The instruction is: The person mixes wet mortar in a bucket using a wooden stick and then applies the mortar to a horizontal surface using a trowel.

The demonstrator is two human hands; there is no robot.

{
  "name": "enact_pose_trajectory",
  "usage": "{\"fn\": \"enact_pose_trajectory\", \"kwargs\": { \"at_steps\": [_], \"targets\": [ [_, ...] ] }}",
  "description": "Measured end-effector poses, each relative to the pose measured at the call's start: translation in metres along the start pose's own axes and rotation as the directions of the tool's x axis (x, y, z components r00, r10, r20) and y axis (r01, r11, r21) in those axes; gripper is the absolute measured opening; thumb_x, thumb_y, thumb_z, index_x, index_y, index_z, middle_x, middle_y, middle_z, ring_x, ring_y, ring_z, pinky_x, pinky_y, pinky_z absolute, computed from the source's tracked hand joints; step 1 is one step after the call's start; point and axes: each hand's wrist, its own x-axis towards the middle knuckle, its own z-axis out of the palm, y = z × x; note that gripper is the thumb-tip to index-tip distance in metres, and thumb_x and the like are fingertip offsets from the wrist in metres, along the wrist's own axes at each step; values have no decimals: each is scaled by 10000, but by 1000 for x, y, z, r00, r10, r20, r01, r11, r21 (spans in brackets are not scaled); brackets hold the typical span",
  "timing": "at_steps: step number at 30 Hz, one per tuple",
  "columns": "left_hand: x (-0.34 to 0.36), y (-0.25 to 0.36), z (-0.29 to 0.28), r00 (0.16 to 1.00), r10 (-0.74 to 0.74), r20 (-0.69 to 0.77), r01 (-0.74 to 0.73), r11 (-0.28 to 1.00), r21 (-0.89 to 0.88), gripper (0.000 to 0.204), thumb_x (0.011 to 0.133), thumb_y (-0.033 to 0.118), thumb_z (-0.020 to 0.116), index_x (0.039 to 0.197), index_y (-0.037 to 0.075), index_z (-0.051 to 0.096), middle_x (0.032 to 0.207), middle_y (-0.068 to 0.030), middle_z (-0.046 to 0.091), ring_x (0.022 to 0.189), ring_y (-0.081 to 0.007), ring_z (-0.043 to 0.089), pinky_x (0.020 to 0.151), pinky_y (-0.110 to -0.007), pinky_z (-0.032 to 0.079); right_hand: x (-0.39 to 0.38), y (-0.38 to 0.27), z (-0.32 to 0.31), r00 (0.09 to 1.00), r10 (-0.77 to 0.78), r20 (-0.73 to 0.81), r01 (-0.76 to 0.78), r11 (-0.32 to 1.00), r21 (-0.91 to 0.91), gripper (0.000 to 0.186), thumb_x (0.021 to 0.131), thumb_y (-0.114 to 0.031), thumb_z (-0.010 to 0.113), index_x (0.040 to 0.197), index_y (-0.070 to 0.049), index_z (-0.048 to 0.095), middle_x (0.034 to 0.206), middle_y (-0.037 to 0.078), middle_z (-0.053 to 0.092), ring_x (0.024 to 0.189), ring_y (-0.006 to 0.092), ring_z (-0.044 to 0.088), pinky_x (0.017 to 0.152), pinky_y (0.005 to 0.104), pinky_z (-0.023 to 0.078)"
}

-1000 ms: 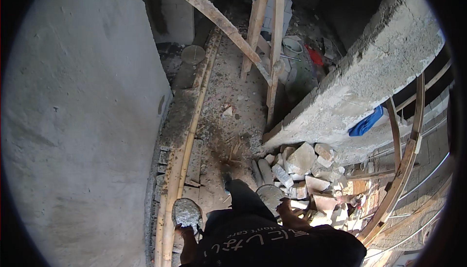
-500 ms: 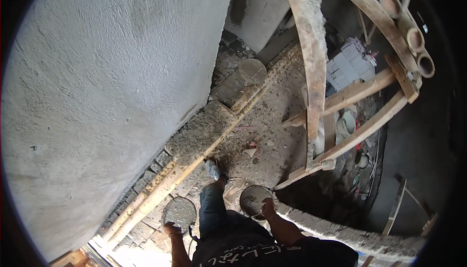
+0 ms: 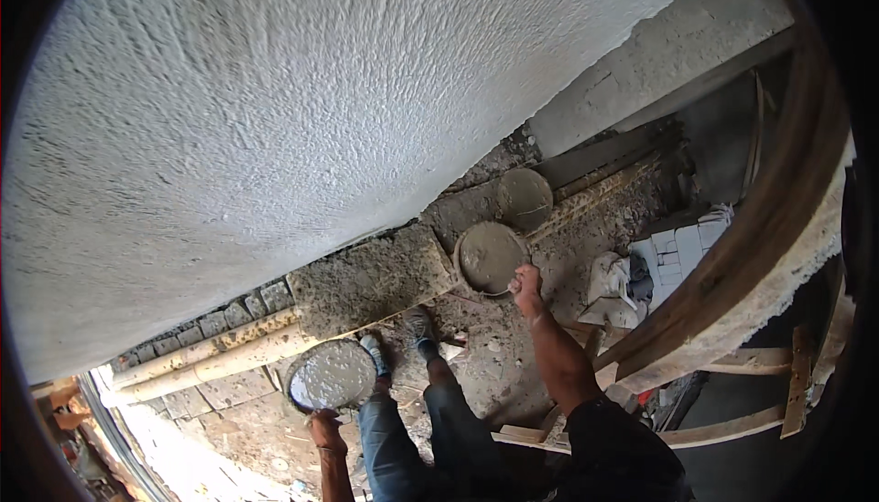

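Note:
My right hand (image 3: 526, 290) is closed around the thin handle of a round bucket (image 3: 492, 258) filled with grey wet mortar. That bucket is at arm's length, beside the mortar-covered board and close to another bucket (image 3: 526, 198) of grey mix. Lower down, my left hand (image 3: 325, 429) is closed at the near rim of a second bucket (image 3: 331, 374), apparently on its handle. Wet, shiny mortar fills this one too. Both my feet are on the ground between the two buckets I hold.
A rough grey plastered wall (image 3: 275, 136) rises on the left. Along its foot run bamboo poles (image 3: 220, 360) and a mortar-caked board (image 3: 366, 282). On the right are a curved timber frame (image 3: 732, 291), white blocks (image 3: 673, 259) and a pale sack (image 3: 609, 287).
My right hand has carried its bucket forward to beside the standing bucket by the wall. My left bucket has stayed low beside my legs. The view has turned and come nearer the wall.

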Motion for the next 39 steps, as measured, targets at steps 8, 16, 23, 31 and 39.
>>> {"fn": "enact_pose_trajectory", "kwargs": {
  "at_steps": [8,16,23,31,39],
  "targets": [
    [28,44,121,864,-486,132,500,794,-346,123,638,94,555,557,73,465,549,16,469,537,-77,405,536,-247,346,222,-18,68,987,-91,131,92,996,2,354,736,-125,549,573,-162,237,534,-1,234,458,156,230,469,312,237],
    [43,66,216,798,-501,337,531,847,1,189,639,102,607,563,26,452,536,-17,452,519,-101,410,496,-271,339,292,21,21,992,-9,123,16,998,-57,209,783,-234,582,898,-90,484,845,87,483,798,221,487,736,347,381],
    [31,73,257,797,-404,449,287,907,307,213,643,172,651,623,46,480,546,-72,480,534,-212,472,550,-345,385,153,28,30,936,-181,303,328,765,-555,604,853,-378,569,1333,-77,360,1333,140,399,1256,270,366,1044,415,268],
    [53,118,286,743,-2,670,-320,877,358,170,682,178,629,657,19,576,628,-171,596,611,-354,612,588,-399,489,-29,65,16,141,143,980,968,187,-166,332,720,-135,659,1030,-65,562,1043,115,570,1098,282,524,1080,446,222],
    [116,153,336,546,73,835,-687,609,396,229,733,213,532,773,35,669,742,-214,637,668,-400,621,700,-424,521,-7,61,33,541,-65,839,760,465,-454,118,694,22,585,653,-25,484,589,-3,448,593,56,368,496,256,342]
  ]
}}
